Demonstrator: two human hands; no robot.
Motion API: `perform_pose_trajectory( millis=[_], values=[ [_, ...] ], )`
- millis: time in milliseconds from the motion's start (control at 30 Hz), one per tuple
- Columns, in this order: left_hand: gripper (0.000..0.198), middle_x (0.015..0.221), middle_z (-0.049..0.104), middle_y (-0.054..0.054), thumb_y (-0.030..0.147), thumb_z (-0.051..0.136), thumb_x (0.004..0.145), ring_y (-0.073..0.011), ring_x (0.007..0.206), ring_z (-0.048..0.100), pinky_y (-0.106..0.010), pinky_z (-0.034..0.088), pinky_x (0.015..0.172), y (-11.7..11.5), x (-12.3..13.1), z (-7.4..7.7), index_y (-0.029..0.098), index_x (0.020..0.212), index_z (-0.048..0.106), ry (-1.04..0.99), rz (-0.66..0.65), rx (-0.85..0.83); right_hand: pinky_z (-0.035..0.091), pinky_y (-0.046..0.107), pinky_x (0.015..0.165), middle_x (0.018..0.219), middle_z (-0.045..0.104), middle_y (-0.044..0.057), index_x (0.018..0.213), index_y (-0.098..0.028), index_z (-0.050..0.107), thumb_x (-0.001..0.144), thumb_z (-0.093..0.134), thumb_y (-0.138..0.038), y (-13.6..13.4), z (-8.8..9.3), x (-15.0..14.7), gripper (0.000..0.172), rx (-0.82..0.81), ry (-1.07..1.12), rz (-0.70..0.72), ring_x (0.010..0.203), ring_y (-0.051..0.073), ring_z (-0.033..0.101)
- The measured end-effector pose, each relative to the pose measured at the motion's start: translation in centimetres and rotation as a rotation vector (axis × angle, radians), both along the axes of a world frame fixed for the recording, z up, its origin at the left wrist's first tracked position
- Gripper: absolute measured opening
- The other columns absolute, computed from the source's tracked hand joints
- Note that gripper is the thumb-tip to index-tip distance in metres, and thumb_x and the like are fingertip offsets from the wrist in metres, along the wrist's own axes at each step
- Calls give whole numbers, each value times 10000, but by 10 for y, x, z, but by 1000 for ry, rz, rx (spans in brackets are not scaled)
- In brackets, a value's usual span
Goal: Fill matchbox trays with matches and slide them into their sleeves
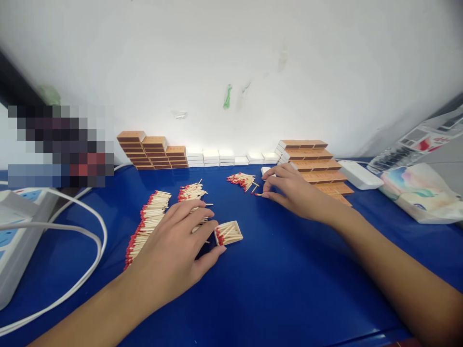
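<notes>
My left hand (pixel 181 236) curves over loose matches, its thumb and index finger at the near and far corners of a small white matchbox tray (pixel 236 236). Red-headed matches lie in that tray, heads to the left. My right hand (pixel 291 188) pinches a single match (pixel 258 194) between thumb and fingertip, red head pointing left. Just behind it is a loose heap of matches (pixel 244 180). A white box (pixel 266 171) shows partly behind my right fingers. To the left, a long row of matches (pixel 154 212) and another pile (pixel 190 191) are partly hidden by my left hand.
Orange-brown matchboxes stand stepped along the wall, in a left stack (pixel 154 149) and a right stack (pixel 311 161). White trays (pixel 219 157) line up between them. A power strip (pixel 21 241) with white cables is at left; a tissue pack (pixel 419 190) and white device (pixel 360 174) at right.
</notes>
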State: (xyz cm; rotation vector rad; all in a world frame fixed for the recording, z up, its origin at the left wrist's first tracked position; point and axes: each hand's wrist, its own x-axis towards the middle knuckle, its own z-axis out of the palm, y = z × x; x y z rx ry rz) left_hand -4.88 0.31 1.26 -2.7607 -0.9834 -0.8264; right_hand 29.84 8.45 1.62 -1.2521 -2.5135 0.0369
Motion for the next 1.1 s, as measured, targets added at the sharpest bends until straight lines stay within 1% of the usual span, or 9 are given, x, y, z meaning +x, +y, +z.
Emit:
perform_pose_trajectory(
  millis=[133, 267, 333, 467, 600, 733, 833, 967, 1100],
  values=[
    [208, 1210, 785, -117, 331, 710, 1035, -347, 1282, 668, -584, 587, 1106, 0, 0, -1, 163, 1155, 739, -8, 1, -1, 487, 604, 1104, 1254, 687, 141, 954, -245, 726, 1062, 637, -321, -13, 10, -15, 160, 21, 104, 25, 1258, 351, 585],
    [210, 1210, 783, -120, 330, 717, 1029, -350, 1282, 669, -585, 585, 1105, 1, 0, -1, 169, 1161, 742, -7, 5, -7, 477, 602, 1161, 1338, 675, 126, 1018, -268, 722, 1080, 631, -306, -43, 24, -50, 116, 51, 212, 95, 1365, 337, 562],
    [207, 1204, 781, -117, 328, 718, 1029, -351, 1295, 663, -585, 579, 1112, 1, 1, -1, 172, 1163, 744, -10, 7, -22, 497, 579, 1161, 1369, 674, 128, 1023, -262, 722, 1075, 638, -270, -59, 27, -69, 99, 55, 200, 140, 1406, 333, 546],
    [185, 1194, 782, -110, 323, 709, 1033, -345, 1306, 659, -579, 574, 1124, 1, 3, -1, 182, 1147, 747, -19, -3, -35, 542, 593, 1107, 1325, 714, 133, 1021, -255, 745, 1054, 656, -218, -76, 24, -91, 102, 63, 123, 187, 1345, 340, 584],
    [205, 1211, 779, -117, 302, 723, 1022, -351, 1309, 654, -591, 577, 1117, 1, 3, -1, 163, 1172, 737, -23, -7, -33, 532, 568, 1095, 1280, 717, 132, 1077, -252, 731, 1081, 615, -234, -63, 21, -78, 117, 98, 140, 141, 1292, 327, 592],
    [201, 1211, 783, -119, 311, 722, 1023, -353, 1295, 664, -594, 588, 1103, 2, 3, 0, 160, 1153, 736, -24, -13, -25, 508, 573, 1063, 1176, 726, 141, 1117, -245, 724, 1069, 614, -249, -32, 14, -43, 121, 221, 152, -35, 1163, 346, 602],
    [195, 1194, 788, -116, 317, 728, 1019, -346, 1277, 679, -583, 593, 1103, 2, 3, 0, 162, 1136, 744, -35, -17, -13, 498, 588, 1037, 1134, 726, 140, 1168, -260, 735, 1057, 607, -295, -9, 1, -22, 173, 222, 109, -134, 1133, 367, 592],
    [187, 1193, 788, -113, 317, 731, 1013, -343, 1274, 684, -578, 593, 1109, 1, 2, 0, 172, 1129, 753, -45, -13, -9, 501, 587, 1022, 1133, 724, 156, 1133, -232, 744, 1049, 612, -359, 5, -15, -15, 202, 179, 75, -151, 1124, 368, 582],
    [208, 1205, 782, -119, 311, 737, 1013, -356, 1290, 669, -590, 585, 1115, 1, 1, -1, 159, 1155, 746, -22, -16, -12, 489, 579, 1011, 1152, 714, 148, 1013, -251, 736, 1066, 570, -309, 6, -19, -20, 184, 208, 43, -137, 1146, 361, 572]
  ],
)
